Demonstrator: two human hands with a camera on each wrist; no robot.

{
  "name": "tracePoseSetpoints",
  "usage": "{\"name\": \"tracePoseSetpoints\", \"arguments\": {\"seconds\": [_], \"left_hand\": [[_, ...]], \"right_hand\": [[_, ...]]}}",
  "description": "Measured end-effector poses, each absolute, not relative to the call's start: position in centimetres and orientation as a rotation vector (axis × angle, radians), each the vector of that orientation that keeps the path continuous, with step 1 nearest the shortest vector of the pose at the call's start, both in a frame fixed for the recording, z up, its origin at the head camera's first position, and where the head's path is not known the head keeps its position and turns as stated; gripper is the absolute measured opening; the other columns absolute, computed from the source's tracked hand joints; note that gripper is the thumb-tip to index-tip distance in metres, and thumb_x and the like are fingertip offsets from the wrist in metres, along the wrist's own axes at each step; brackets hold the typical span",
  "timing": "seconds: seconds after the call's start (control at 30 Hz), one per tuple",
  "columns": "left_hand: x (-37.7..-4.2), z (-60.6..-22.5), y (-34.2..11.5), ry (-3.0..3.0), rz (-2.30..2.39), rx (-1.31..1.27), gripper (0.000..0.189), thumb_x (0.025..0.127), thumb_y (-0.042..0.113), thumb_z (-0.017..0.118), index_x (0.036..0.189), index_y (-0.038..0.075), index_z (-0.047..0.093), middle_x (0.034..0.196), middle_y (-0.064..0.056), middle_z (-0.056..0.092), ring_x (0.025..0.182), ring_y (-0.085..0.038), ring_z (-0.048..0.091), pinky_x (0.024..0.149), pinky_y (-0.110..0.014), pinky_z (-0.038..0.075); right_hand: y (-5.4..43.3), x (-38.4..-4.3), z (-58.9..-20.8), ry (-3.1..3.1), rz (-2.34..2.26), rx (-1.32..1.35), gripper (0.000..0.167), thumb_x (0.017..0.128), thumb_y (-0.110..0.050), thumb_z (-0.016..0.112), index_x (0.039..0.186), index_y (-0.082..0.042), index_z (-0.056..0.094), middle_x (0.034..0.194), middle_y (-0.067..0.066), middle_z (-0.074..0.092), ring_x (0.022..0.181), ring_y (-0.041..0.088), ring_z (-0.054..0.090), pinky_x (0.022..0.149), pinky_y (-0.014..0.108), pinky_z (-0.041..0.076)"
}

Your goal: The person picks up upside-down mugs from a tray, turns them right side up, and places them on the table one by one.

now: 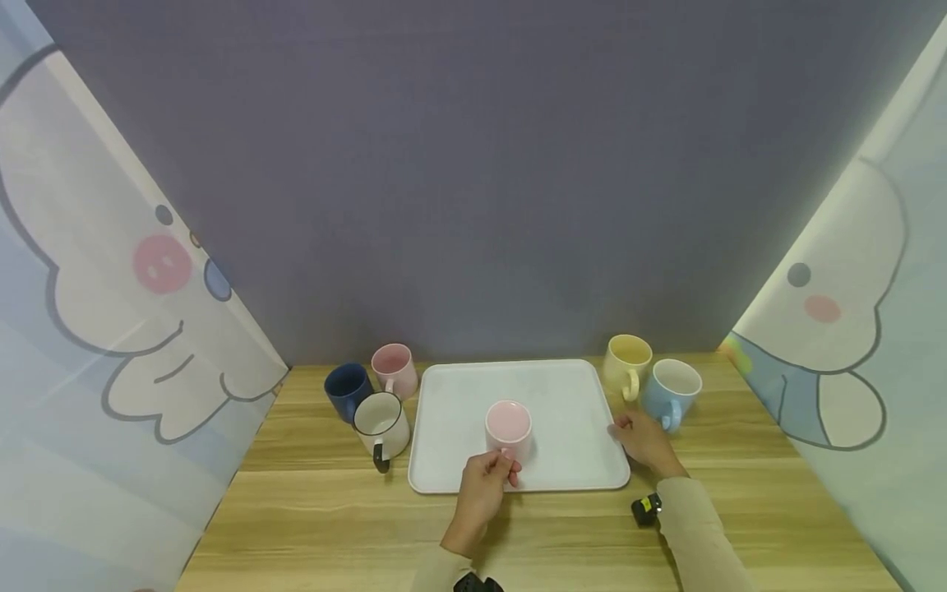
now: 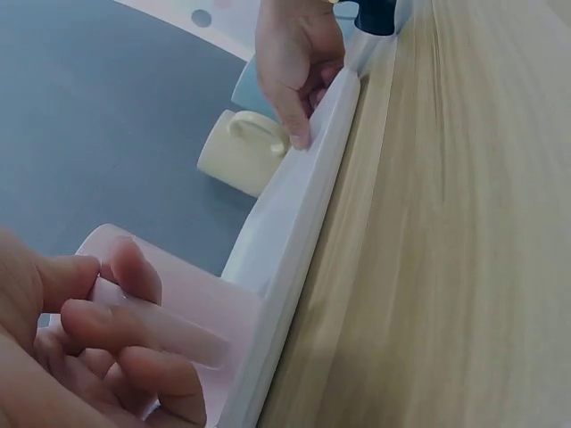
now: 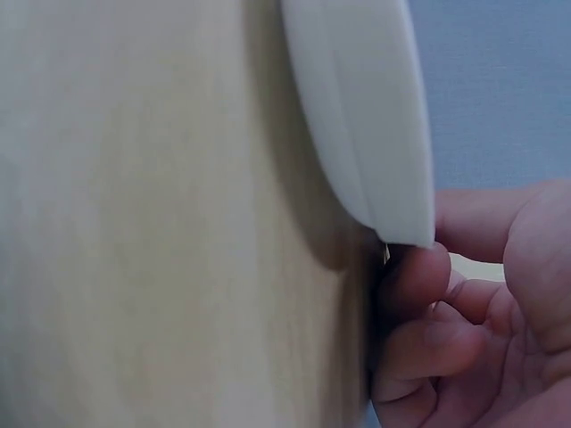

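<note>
A pale pink mug (image 1: 509, 423) stands upright on the white tray (image 1: 459, 403), close to its front edge. My left hand (image 1: 481, 490) pinches the mug's handle between thumb and fingers, as the left wrist view shows up close. At the tray's right side, my right hand (image 1: 645, 442) grips the rim, thumb on top. In the right wrist view the fingers (image 3: 419, 276) curl beneath the tray's edge (image 3: 379, 125). Just beyond that hand are a yellow mug (image 1: 627, 362) and a light blue mug (image 1: 669, 390).
Left of the tray cluster a navy mug (image 1: 348, 390), a darker pink mug (image 1: 395, 370) and a white mug (image 1: 382, 423) with black rim and handle. Everything stands on a wood-grain table (image 1: 325, 526). A grey wall (image 1: 473, 205) rises behind, with cartoon-printed sheets (image 1: 96, 247) at both sides.
</note>
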State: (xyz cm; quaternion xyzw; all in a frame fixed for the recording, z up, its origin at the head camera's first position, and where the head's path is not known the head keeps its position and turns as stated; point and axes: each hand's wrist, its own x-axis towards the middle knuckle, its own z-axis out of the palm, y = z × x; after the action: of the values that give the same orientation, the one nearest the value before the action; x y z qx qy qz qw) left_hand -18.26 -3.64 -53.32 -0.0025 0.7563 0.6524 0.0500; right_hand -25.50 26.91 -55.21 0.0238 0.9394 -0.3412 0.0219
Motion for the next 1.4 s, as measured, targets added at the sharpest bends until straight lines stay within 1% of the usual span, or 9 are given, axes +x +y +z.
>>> {"name": "tracePoseSetpoints", "arguments": {"seconds": [0.03,0.27,0.37,0.47,0.63,0.87,1.0,1.2,1.4], "left_hand": [[-18.3,-53.3,-3.7,2.311,1.987,-0.015,0.037,0.104,0.026,0.059,0.085,-0.004,0.071,0.071,-0.014,0.067,0.071,-0.012,0.055,0.063,-0.02,0.037],[-18.7,-53.2,-3.6,2.36,1.962,-0.055,0.038,0.104,0.027,0.059,0.08,0.0,0.069,0.065,-0.006,0.062,0.061,-0.011,0.049,0.055,-0.02,0.039],[-18.8,-53.2,-3.6,2.391,1.943,-0.067,0.036,0.104,0.025,0.059,0.078,0.002,0.069,0.064,-0.003,0.061,0.059,-0.01,0.05,0.054,-0.02,0.041],[-19.0,-53.1,-3.6,2.417,1.933,-0.075,0.035,0.103,0.023,0.06,0.077,0.002,0.069,0.063,-0.004,0.062,0.057,-0.008,0.05,0.053,-0.02,0.041],[-19.3,-52.9,-3.7,2.42,1.942,-0.079,0.037,0.103,0.026,0.061,0.076,0.001,0.069,0.064,-0.009,0.064,0.055,-0.008,0.048,0.05,-0.02,0.039],[-19.8,-52.4,-4.1,2.496,1.922,-0.035,0.04,0.103,0.028,0.06,0.075,0.002,0.068,0.062,-0.004,0.062,0.053,-0.006,0.049,0.05,-0.02,0.039],[-20.3,-51.6,-4.4,2.564,1.895,-0.012,0.04,0.103,0.029,0.06,0.073,0.003,0.067,0.061,-0.004,0.062,0.053,-0.006,0.049,0.05,-0.02,0.038],[-21.2,-50.1,-4.7,2.636,1.878,-0.005,0.041,0.103,0.031,0.061,0.073,0.004,0.067,0.061,-0.005,0.062,0.052,-0.006,0.049,0.052,-0.022,0.038],[-22.1,-48.4,-4.9,2.67,1.892,-0.003,0.039,0.103,0.03,0.061,0.073,0.007,0.067,0.062,-0.005,0.063,0.054,-0.008,0.052,0.051,-0.022,0.04]], "right_hand": [[26.9,-25.5,-55.2,2.913,-1.057,0.072,0.02,0.096,-0.017,0.063,0.098,0.003,0.065,0.089,0.014,0.066,0.083,0.027,0.06,0.072,0.038,0.047],[27.0,-25.6,-55.4,2.908,-1.054,0.085,0.018,0.096,-0.017,0.064,0.097,0.001,0.065,0.088,0.012,0.064,0.083,0.026,0.059,0.072,0.037,0.046],[27.0,-25.6,-55.4,2.902,-1.053,0.091,0.018,0.096,-0.017,0.063,0.097,0.001,0.065,0.088,0.012,0.064,0.083,0.026,0.059,0.072,0.036,0.045],[26.9,-25.6,-55.2,2.897,-1.061,0.089,0.019,0.096,-0.017,0.063,0.098,0.002,0.065,0.088,0.012,0.064,0.083,0.026,0.059,0.072,0.037,0.046],[26.8,-25.5,-55.1,2.902,-1.064,0.083,0.019,0.096,-0.016,0.063,0.098,0.003,0.065,0.088,0.013,0.065,0.083,0.026,0.06,0.073,0.038,0.047],[26.9,-25.4,-55.2,2.908,-1.071,0.089,0.016,0.096,-0.016,0.064,0.094,0.001,0.064,0.084,0.011,0.062,0.079,0.025,0.057,0.07,0.034,0.043],[26.9,-25.4,-55.2,2.914,-1.075,0.086,0.016,0.095,-0.016,0.064,0.093,0.0,0.063,0.082,0.01,0.06,0.077,0.024,0.056,0.068,0.033,0.042],[27.0,-25.5,-55.2,2.899,-1.085,0.095,0.017,0.096,-0.016,0.063,0.095,0.001,0.064,0.083,0.01,0.061,0.079,0.025,0.056,0.069,0.033,0.042],[27.0,-25.5,-55.4,2.883,-1.088,0.12,0.019,0.096,-0.017,0.063,0.099,0.002,0.064,0.087,0.012,0.063,0.082,0.026,0.058,0.07,0.034,0.044]]}}
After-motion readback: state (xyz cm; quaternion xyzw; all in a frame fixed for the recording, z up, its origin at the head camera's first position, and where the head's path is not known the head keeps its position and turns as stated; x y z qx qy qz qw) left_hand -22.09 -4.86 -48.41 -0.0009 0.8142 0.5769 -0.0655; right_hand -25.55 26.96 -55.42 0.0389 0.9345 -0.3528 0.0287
